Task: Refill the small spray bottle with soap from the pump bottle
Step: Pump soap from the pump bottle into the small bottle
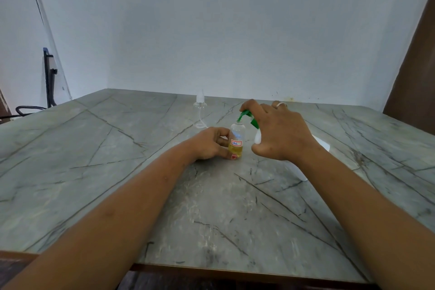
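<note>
Right now the small spray bottle [237,141] stands upright, mid-frame, held steady by the left hand's [209,145] curled fingers. Just right of it, the right hand [280,132] grips the pump bottle [257,137]. Its green spout [244,114] sits over the open mouth, maybe touching.

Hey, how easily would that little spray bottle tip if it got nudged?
Probably easily: the small spray bottle is narrow, tall and only about a third full, so likely light. The left hand steadying it suggests the same. Uncapped, it would likely spill.
</note>
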{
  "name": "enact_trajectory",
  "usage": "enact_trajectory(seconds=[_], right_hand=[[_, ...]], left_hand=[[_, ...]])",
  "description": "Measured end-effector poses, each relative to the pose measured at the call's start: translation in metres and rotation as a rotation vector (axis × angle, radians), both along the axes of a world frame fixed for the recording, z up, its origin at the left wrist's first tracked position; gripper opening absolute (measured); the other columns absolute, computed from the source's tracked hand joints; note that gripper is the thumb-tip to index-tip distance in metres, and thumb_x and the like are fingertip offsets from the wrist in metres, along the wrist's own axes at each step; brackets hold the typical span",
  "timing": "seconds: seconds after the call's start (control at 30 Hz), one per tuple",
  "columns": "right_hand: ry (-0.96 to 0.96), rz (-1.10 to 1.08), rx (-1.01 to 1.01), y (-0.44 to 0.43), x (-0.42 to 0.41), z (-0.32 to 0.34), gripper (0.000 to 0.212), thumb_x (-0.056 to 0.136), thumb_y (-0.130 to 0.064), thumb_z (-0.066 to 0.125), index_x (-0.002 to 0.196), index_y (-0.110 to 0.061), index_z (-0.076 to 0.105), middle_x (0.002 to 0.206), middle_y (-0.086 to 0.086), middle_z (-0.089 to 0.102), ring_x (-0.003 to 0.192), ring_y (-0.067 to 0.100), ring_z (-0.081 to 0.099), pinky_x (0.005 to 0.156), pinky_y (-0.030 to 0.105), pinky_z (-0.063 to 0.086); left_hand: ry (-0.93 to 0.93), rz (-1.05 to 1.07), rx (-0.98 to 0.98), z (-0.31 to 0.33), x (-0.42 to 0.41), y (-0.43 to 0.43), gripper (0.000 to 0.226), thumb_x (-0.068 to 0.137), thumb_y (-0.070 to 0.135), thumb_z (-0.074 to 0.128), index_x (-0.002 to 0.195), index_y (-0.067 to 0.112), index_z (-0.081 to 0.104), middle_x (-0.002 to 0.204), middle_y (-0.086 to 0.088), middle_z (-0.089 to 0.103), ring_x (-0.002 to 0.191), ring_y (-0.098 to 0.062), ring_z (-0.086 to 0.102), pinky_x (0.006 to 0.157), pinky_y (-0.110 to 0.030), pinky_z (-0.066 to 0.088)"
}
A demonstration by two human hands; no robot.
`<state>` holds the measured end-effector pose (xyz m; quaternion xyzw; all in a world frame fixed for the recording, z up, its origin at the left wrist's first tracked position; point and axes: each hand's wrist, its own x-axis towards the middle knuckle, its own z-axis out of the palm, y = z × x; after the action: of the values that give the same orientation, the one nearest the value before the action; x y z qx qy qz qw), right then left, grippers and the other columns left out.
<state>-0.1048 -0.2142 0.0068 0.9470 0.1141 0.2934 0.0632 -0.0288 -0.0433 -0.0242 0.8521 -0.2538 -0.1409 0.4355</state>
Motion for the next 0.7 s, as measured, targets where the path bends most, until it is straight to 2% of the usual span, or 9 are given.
enact_trajectory(seconds=[0.17,0.27,0.43,0.7], right_hand=[[-0.032,-0.021,-0.062,-0.0011,-0.0020,-0.0015,0.080,0.066,-0.040,0.066,0.133,-0.037,0.023,0.107,-0.006,0.057,0.103,0.023,0.048,0.059,0.026,0.036],[-0.034,-0.021,-0.066,-0.0021,-0.0021,-0.0012,0.080,0.065,-0.040,0.066,0.132,-0.037,0.023,0.105,-0.006,0.057,0.101,0.022,0.048,0.058,0.026,0.035],[-0.037,-0.008,-0.039,-0.0020,0.0013,-0.0014,0.074,0.063,-0.040,0.066,0.126,-0.035,0.027,0.104,-0.006,0.059,0.099,0.023,0.048,0.058,0.027,0.037],[-0.054,-0.026,-0.076,-0.0023,0.0005,-0.0026,0.079,0.065,-0.040,0.067,0.131,-0.036,0.023,0.108,-0.005,0.058,0.103,0.023,0.049,0.060,0.027,0.041]], left_hand=[[-0.005,-0.003,-0.021,-0.0019,0.0013,0.0009,0.043,0.074,0.006,0.076,0.110,0.020,0.059,0.117,-0.002,0.066,0.109,-0.018,0.061,0.106,-0.042,0.041],[-0.003,-0.009,-0.028,-0.0014,0.0010,0.0009,0.042,0.073,0.005,0.076,0.109,0.020,0.059,0.115,-0.001,0.066,0.108,-0.017,0.062,0.106,-0.040,0.041],[-0.002,-0.005,-0.014,-0.0011,0.0009,0.0002,0.047,0.074,0.007,0.076,0.117,0.016,0.057,0.120,-0.003,0.064,0.111,-0.018,0.060,0.107,-0.040,0.039],[0.009,-0.002,-0.023,-0.0011,0.0012,0.0006,0.045,0.074,0.006,0.076,0.114,0.018,0.058,0.119,-0.002,0.064,0.111,-0.017,0.060,0.107,-0.040,0.039]])
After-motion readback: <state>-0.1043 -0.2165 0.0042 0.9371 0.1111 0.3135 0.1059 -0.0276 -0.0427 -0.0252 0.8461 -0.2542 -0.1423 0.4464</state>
